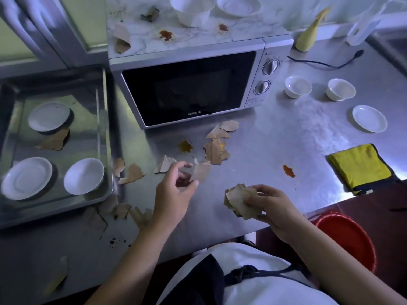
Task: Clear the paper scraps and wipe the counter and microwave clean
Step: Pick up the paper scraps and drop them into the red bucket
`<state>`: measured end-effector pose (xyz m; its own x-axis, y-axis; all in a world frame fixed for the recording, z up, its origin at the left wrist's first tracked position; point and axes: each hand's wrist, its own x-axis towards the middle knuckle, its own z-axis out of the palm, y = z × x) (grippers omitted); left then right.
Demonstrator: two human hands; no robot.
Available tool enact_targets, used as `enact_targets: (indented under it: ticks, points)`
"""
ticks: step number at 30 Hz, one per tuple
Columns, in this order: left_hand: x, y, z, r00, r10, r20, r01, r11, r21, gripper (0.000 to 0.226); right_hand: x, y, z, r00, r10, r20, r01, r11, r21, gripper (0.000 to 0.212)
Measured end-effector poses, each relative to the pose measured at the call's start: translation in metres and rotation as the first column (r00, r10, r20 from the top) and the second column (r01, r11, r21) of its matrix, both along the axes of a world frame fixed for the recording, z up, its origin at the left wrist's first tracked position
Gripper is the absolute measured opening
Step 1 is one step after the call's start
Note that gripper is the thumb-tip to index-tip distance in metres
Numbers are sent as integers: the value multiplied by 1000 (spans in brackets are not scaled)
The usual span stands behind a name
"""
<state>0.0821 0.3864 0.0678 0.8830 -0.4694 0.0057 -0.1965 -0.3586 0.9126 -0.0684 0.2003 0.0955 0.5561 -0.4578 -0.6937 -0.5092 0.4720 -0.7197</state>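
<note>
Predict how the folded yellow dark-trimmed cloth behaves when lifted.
Probably floppy: the folded yellow dark-trimmed cloth lies in soft layers, so lifting one corner would likely unfold it. Likely light, grippy, judging by its plush surface. It sits at the near edge of the steel counter; a push might drop it.

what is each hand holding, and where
Right hand grips a wad of paper scraps by its right side; left hand seems to pinch one blurred scrap at its left edge.

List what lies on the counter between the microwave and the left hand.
Head view: torn brown paper scraps and a yellow-brown stain lie between the microwave and the left hand.
</note>
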Motion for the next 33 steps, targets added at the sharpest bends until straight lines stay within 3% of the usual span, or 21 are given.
enact_targets:
  ticks: [2,5,11,16,19,21,24,26,28,33]
  points:
    - [-12,0,18,975,-133,175,143,989,-42,33,10,5,2,998,47,40,-48,999,24,18]
    - [-23,-2,28,882,-251,398,257,966,40,25,23,14,4,985,113,127,-126,987,102,16]
    - [-22,16,20,879,-236,415,233,971,58,29,29,21,0,963,140,232,-212,921,328,26]
    - [-18,27,18,850,-340,402,318,940,122,37,26,27,-4,954,205,219,-266,915,302,37]
    - [-18,27,13,832,-428,353,412,903,125,41,27,30,-2,959,215,185,-259,931,258,38]
    - [-20,25,8,871,-406,276,413,910,34,46,25,30,0,969,190,156,-222,948,228,31]
    - [-15,19,-9,989,-148,7,148,984,-103,43,18,25,-3,989,101,105,-115,983,141,17]
    - [-3,11,-26,988,-18,-155,29,997,66,31,10,20,-5,995,45,85,-53,994,94,16]
    - [11,0,-46,972,10,-233,50,967,249,26,1,15,-6,997,-3,71,-2,998,67,18]
    - [40,-50,-76,983,-32,-182,118,869,481,58,-18,6,-5,995,-81,56,80,997,16,16]
